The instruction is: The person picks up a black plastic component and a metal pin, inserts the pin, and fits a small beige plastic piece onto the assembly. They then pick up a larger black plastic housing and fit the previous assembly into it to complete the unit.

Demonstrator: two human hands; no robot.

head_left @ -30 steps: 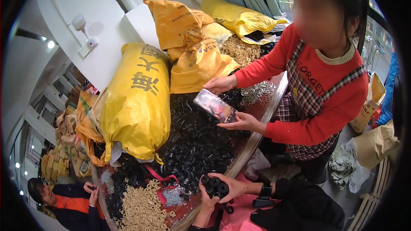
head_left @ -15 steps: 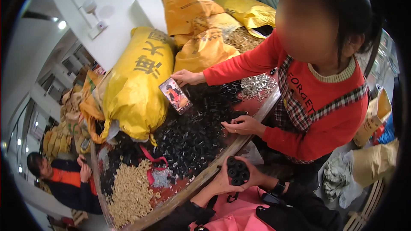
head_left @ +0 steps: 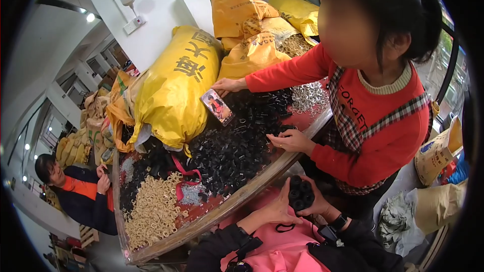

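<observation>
Black rings are clasped in a cluster between both hands, left hand and right hand, fingers curled around them. They are held just below the bench edge, over pink cloth.

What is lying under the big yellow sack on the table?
Black rings spread out from beneath the yellow sack, whose lower edge rests on them. How far they run under it is hidden. The left hand and right hand cup more black rings.
</observation>
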